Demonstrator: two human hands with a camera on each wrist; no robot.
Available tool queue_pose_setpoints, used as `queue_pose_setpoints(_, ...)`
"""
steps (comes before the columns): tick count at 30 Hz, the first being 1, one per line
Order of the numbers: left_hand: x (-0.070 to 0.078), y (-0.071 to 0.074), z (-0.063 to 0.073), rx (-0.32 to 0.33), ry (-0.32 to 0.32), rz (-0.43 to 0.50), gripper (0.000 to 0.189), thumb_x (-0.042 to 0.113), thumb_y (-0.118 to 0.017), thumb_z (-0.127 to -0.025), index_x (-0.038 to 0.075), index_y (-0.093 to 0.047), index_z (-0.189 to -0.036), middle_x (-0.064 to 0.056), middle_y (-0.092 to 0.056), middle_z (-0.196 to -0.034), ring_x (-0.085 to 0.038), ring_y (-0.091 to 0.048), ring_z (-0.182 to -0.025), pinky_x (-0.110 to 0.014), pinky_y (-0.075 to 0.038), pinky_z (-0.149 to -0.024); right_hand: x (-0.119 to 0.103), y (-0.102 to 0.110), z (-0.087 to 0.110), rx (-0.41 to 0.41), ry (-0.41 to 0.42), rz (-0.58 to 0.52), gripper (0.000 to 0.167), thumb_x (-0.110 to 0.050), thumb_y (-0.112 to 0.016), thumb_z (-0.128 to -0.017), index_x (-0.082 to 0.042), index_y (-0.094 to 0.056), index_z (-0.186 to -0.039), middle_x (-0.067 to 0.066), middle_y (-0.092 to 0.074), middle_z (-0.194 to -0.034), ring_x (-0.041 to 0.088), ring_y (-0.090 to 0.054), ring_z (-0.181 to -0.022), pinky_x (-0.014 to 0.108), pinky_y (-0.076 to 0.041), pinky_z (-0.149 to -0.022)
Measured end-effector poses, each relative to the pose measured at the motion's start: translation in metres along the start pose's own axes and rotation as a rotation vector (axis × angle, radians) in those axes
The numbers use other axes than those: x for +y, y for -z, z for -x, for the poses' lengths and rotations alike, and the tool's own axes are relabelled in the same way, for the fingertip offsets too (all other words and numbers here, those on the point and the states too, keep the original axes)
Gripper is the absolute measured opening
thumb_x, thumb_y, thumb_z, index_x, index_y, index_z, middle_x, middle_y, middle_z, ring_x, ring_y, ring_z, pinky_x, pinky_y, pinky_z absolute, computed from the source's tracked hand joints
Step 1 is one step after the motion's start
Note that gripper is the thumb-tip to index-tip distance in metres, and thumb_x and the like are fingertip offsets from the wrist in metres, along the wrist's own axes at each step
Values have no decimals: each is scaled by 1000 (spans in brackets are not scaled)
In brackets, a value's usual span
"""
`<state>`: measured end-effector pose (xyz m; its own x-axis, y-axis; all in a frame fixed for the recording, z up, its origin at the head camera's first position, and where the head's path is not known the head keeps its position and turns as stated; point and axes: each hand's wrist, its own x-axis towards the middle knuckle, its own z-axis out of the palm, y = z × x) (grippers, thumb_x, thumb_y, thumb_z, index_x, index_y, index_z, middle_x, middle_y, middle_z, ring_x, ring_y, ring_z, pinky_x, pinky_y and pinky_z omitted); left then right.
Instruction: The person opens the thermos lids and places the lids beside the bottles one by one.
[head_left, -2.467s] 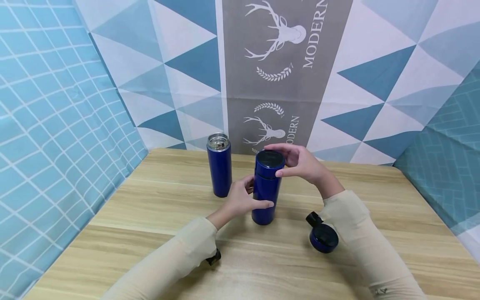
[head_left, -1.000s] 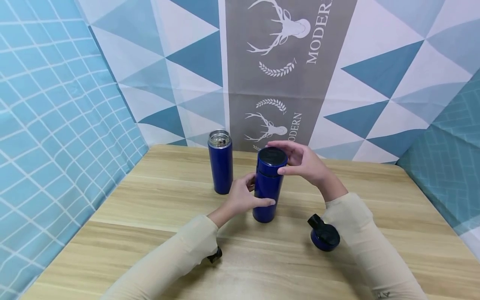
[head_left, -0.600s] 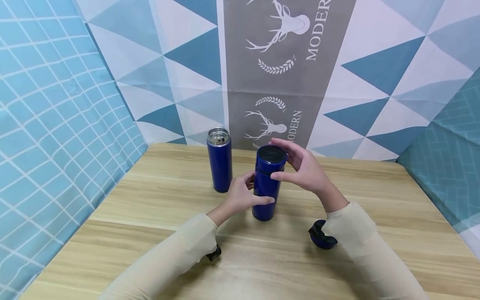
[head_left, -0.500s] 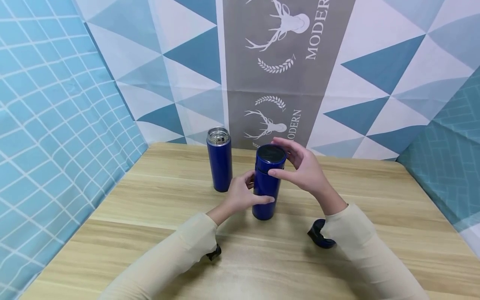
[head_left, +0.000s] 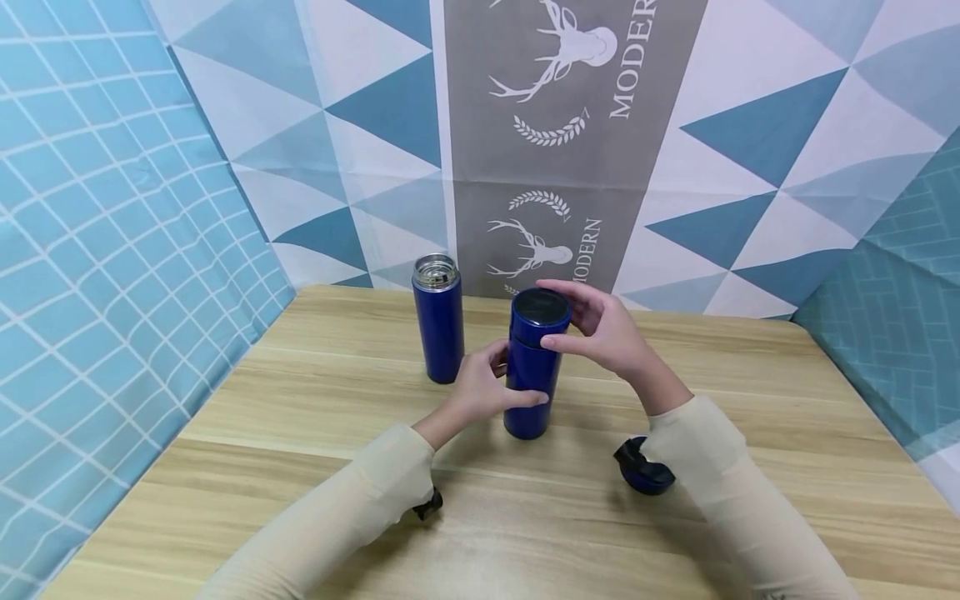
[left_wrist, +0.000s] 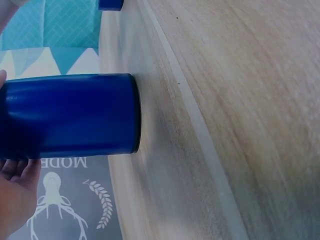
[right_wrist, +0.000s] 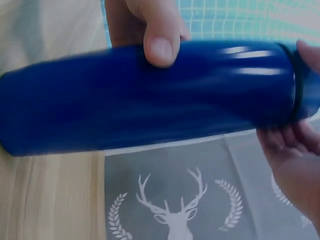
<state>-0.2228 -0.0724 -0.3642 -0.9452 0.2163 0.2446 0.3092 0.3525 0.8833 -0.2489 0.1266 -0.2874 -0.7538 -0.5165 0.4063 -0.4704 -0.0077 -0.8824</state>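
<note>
A dark blue vacuum flask with a black-topped blue lid stands upright on the wooden table. Around its body curls my left hand, thumb across the front and fingers behind. My right hand holds the lid from the right, its thumb at the near side and its fingers round the back. In the right wrist view, the left thumb presses the flask body, while the right hand wraps the lid end past a dark seam. The left wrist view shows the flask's base near the tabletop.
Another blue flask, lidless with a bare steel neck, stands behind to the left. A loose blue lid lies by the right sleeve, partly hidden by it and a black piece at the wrist. A patterned cloth wall backs the table.
My right hand's thumb and fingers loosen from the lid, shift round it and close on it again. My left hand stays on the flask body, and the flask keeps its place.
</note>
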Motion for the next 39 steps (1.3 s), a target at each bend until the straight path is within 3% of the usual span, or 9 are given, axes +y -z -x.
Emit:
queue_pose_setpoints(4,0,0,0,3,-7,2,65,23,-89,-64,7,-60,-121,-10,-70,-116,-24,-68,-106,-38,-55,-96,7,5,-4,-86,30,-96,70,1,-74,-80,6,-40,-141,-6,-59,-129,8,-61,-114,20,-52,-97)
queue_pose_setpoints(9,0,0,0,-2,-7,11,66,23,-89,-65,7,-60,-122,-11,-69,-117,-25,-68,-107,-39,-54,-97,13,7,-6,-158,39,-227,72,-1,-73,-82,6,-36,-143,-5,-59,-130,10,-61,-117,25,-54,-96)
queue_pose_setpoints(15,0,-1,1,-9,-1,7,66,23,-89,-64,8,-60,-122,-9,-69,-117,-24,-68,-107,-39,-54,-97,17,8,-4,-179,49,-241,74,-4,-72,-83,6,-33,-144,-4,-56,-133,10,-59,-120,25,-53,-98)
queue_pose_setpoints(19,-1,-2,2,-14,1,5,65,24,-88,-65,8,-60,-122,-9,-69,-117,-22,-68,-108,-37,-54,-97,11,6,1,-138,46,-135,76,-3,-73,-82,4,-32,-146,6,-49,-142,7,-55,-124,20,-47,-103)
queue_pose_setpoints(23,-1,-1,1,-8,-3,5,64,23,-89,-65,9,-61,-121,-7,-69,-117,-21,-67,-108,-37,-54,-98,0,-2,5,-16,33,10,78,0,-75,-78,0,-35,-145,17,-46,-144,6,-54,-122,15,-44,-105)
queue_pose_setpoints(27,-1,0,0,3,-11,6,65,23,-89,-64,10,-61,-121,-7,-69,-116,-21,-68,-107,-38,-54,-98,-13,-13,6,132,3,103,74,1,-78,-75,-4,-43,-141,14,-52,-138,7,-55,-120,14,-43,-104)
queue_pose_setpoints(30,-1,0,-1,2,-9,11,64,21,-89,-64,11,-61,-120,-6,-70,-115,-20,-68,-106,-36,-54,-97,-19,-19,6,196,-12,157,69,1,-78,-75,-4,-49,-136,13,-56,-134,5,-56,-118,12,-43,-103)
queue_pose_setpoints(35,-1,0,0,-6,-12,25,63,20,-89,-64,11,-61,-120,-6,-70,-113,-19,-68,-105,-35,-54,-97,-21,-21,7,203,-13,187,61,2,-77,-75,0,-53,-132,15,-57,-131,-1,-58,-111,12,-45,-101)
queue_pose_setpoints(39,-1,0,0,-16,-10,35,64,21,-89,-65,12,-61,-121,-6,-70,-114,-19,-68,-106,-36,-53,-98,-19,-15,6,148,-26,142,61,3,-75,-77,2,-52,-133,17,-55,-134,0,-59,-110,12,-47,-99)
